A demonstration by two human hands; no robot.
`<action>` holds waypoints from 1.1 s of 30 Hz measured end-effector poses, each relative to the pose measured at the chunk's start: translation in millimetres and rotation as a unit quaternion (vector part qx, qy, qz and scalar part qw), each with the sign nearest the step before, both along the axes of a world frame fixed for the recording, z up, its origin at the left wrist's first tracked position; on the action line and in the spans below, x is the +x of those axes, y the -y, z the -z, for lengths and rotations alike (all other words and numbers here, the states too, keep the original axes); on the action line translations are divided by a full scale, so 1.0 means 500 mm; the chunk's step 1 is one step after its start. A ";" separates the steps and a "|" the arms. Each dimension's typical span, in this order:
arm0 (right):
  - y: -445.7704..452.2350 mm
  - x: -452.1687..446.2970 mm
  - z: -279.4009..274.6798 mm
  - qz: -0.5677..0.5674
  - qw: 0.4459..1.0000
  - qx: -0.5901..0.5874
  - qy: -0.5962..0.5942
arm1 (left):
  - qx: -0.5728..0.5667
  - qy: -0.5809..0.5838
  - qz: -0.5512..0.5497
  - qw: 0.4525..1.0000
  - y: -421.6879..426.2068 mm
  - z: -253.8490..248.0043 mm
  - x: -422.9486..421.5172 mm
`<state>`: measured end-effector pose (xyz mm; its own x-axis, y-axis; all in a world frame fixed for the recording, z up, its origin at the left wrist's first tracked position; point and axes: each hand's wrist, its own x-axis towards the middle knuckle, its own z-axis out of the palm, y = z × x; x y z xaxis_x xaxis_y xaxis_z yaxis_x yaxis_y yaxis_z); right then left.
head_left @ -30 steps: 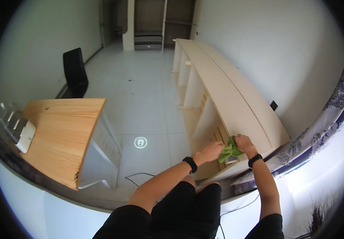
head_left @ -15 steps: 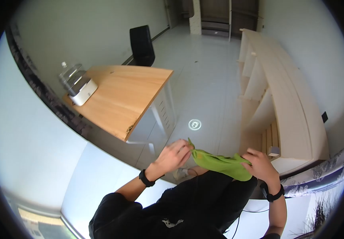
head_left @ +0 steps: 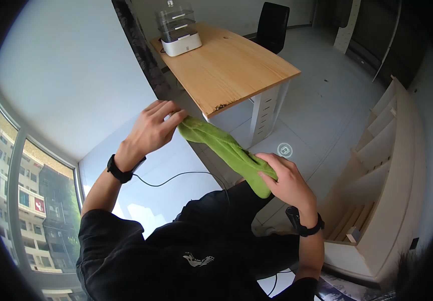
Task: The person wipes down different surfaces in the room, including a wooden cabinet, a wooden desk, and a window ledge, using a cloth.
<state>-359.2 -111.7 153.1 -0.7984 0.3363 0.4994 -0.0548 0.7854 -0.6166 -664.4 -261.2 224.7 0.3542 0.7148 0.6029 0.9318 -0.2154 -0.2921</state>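
Wooden desk point(head_left: 241, 62) ahead; left hand point(head_left: 151, 128) and right hand point(head_left: 290, 181) grip opposite ends of green cloth point(head_left: 221, 144).

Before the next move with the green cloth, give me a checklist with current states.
1. Left hand holding one end of the green cloth: ok.
2. Right hand holding it near the other end: ok.
3. Cloth spread flat: not ok, it is bunched and folded lengthwise between the hands.
4. Black cable clear of the left wristband: cannot tell, they appear close in this view.
5. Cloth's far side clean: cannot tell, it is hidden.
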 end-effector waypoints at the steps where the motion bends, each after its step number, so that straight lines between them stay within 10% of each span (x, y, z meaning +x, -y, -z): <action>1: 0.003 -0.025 0.003 -0.016 1.000 -0.006 -0.006 | -0.013 -0.032 -0.041 0.999 0.028 -0.029 -0.017; 9: 0.025 -0.154 -0.003 -0.081 0.992 0.067 -0.070 | -0.009 -0.157 -0.101 0.982 0.144 -0.225 -0.038; 23: 0.020 -0.110 0.015 0.028 0.978 -0.087 0.186 | -0.095 0.260 0.085 0.957 0.096 0.006 -0.206; 33: -0.046 -0.082 0.062 0.135 0.937 -0.196 0.256 | -0.174 0.326 0.074 0.926 0.058 0.166 -0.314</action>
